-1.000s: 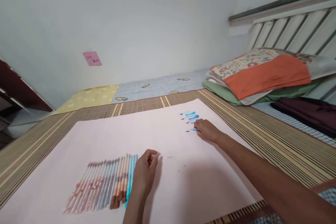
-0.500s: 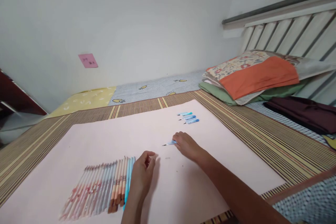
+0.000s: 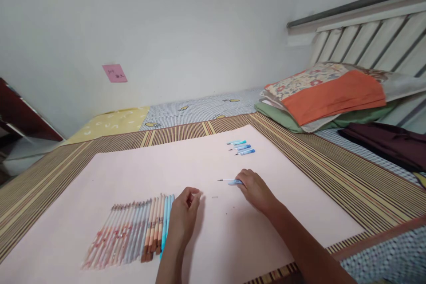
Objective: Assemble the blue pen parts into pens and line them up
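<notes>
Seemingly for careful placing next, a blue pen part (image 3: 234, 182) is gripped by the right hand (image 3: 253, 188), while any hold by the curled left hand (image 3: 184, 213) cannot be told.

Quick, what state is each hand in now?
Left hand: fingers curled, thumb and forefinger close together; cannot tell whether they hold anything.
Right hand: closed, holding a dark-tipped blue pen part.

From my right hand (image 3: 254, 188), I have open paper (image 3: 199, 156) at ten o'clock. Small pens (image 3: 248, 152) obstruct twelve, and my left hand (image 3: 182, 214) blocks eight.
</notes>
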Demonstrator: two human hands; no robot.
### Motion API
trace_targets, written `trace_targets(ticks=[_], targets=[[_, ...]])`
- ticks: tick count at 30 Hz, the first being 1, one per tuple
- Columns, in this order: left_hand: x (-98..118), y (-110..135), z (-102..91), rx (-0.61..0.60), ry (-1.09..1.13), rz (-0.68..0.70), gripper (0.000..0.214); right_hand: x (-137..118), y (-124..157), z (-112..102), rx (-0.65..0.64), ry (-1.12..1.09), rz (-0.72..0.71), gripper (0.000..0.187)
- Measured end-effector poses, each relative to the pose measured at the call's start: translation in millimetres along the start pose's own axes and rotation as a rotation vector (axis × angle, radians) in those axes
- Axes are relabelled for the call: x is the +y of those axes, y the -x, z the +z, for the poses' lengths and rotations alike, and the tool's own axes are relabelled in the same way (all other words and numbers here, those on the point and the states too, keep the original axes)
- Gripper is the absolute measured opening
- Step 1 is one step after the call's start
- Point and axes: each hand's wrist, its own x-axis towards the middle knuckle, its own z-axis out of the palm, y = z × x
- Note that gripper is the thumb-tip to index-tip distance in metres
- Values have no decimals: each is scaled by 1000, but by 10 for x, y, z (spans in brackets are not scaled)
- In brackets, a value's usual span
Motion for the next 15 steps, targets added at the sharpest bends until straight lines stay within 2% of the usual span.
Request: trace_targets(ticks=[4, 7, 9, 11, 15], targets=[[-34, -5, -29, 18, 12, 1, 32, -58, 75, 43, -12, -38, 2, 13], [-67, -14, -47, 25, 20, -1, 32, 31, 81, 0, 70, -172, 21, 9], [-83, -20, -54, 20, 27, -1, 32, 199, 61, -62, 153, -240, 53, 18], [-89, -24, -59, 17, 32, 0, 32, 429, 42, -129, 225, -197, 121, 18], [-67, -24, -71, 16, 33, -3, 32, 795, 56, -210, 177, -3, 338, 19]])
